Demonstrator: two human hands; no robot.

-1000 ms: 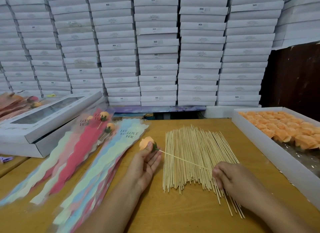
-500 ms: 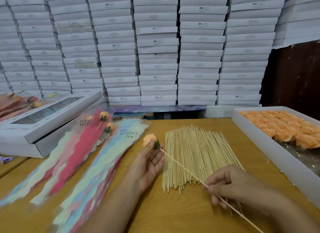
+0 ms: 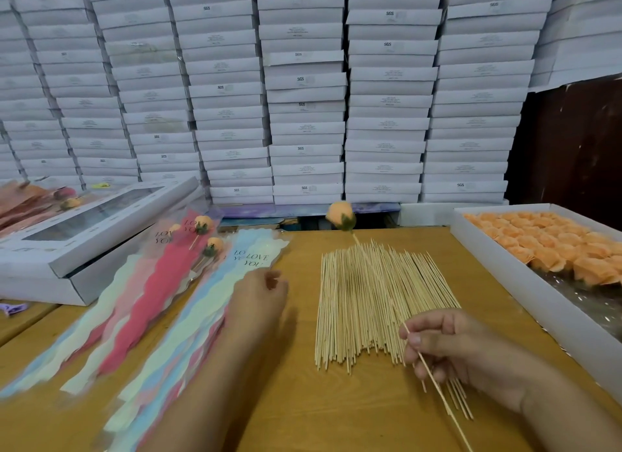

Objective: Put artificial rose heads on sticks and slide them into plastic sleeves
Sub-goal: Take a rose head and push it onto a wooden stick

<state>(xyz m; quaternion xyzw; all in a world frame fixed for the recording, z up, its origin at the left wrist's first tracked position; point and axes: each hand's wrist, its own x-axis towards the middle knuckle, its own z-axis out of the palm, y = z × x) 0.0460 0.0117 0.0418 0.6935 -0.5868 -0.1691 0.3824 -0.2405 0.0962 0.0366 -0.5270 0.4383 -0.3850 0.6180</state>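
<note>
The right hand pinches a thin wooden stick between thumb and curled fingers, its grip narrow and closed on the lower part of the shaft. The stick runs up and away across the surface to an orange rose head mounted on its far tip, a rounded peach-coloured bud with a green calyx at its base, held raised beyond the far end of the loose sticks. The short lower end of the stick juts out below the fingers toward the near edge.

The left hand holds nothing, fingers loosely curled, resting on the top of a fan of plastic sleeves printed in pale blue, cream and pink waves with the words "LOVE YOU". Beside them a second fan of sleeves in red and pink carries finished roses already slipped inside.

Between the hands lies a spread pile of bare sticks, directly under the raised stick. At right a white tray holds rows of orange rose heads. At left sits a windowed white box, and stacked white cartons fill the wall behind.

The rose head sits at the far end of the stick, well apart from the grip.
</note>
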